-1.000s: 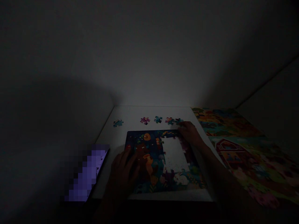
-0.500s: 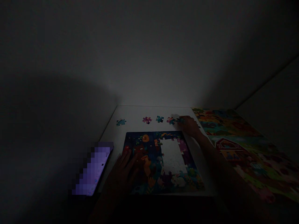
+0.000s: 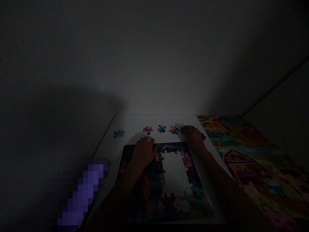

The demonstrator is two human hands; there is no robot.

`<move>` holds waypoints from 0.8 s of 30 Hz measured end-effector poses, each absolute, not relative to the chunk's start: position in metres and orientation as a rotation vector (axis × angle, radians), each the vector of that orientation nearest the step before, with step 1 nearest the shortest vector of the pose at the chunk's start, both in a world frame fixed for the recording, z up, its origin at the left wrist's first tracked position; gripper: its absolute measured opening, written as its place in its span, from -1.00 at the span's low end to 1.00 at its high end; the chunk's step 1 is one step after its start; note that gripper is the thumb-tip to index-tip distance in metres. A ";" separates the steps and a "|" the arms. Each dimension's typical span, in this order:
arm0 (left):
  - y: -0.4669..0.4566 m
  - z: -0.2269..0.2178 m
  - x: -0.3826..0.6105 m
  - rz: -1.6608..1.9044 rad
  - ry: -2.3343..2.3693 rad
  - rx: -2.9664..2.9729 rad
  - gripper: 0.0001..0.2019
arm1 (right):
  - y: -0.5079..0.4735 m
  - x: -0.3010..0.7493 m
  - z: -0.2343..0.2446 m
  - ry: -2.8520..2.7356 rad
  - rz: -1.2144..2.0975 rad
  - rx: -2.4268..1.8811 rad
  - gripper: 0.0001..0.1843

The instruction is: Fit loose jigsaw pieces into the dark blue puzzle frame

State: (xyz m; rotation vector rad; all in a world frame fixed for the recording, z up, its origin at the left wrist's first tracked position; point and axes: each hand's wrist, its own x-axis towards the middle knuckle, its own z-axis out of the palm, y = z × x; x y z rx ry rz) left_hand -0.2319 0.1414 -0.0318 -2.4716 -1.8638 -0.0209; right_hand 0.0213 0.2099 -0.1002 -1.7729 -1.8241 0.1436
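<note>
A partly filled jigsaw puzzle (image 3: 154, 190) with a white gap in its middle lies on a white table (image 3: 130, 124) in dim light. My left hand (image 3: 144, 149) rests on the puzzle's far left edge, its fingers curled downward. My right hand (image 3: 193, 138) lies at the puzzle's far right corner, its fingers over a loose teal piece (image 3: 182, 130). Beyond the puzzle, loose pieces sit in a row: a teal one (image 3: 118, 133) at the far left, a purple one (image 3: 147, 130), a blue-green one (image 3: 161, 128) and a pink one (image 3: 173, 130).
A large colourful picture with a red barn (image 3: 243, 154) covers the table's right side. A glowing, blurred purple screen (image 3: 82, 190) lies at the table's left edge. Dark walls close in behind and on both sides.
My left hand moved from the puzzle's near left area up to its far left edge. My right hand stayed by the loose pieces at the far right corner. The view shifted slightly.
</note>
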 end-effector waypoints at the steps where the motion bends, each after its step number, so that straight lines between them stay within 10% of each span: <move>1: 0.150 -0.032 -0.226 -0.030 -1.870 -2.457 -0.72 | 0.210 0.024 -0.100 -1.820 0.137 -1.790 -0.59; 24: 0.176 -0.068 -0.229 -0.657 -1.913 -2.465 -0.70 | 0.219 -0.020 -0.096 -2.020 0.293 -1.464 -0.62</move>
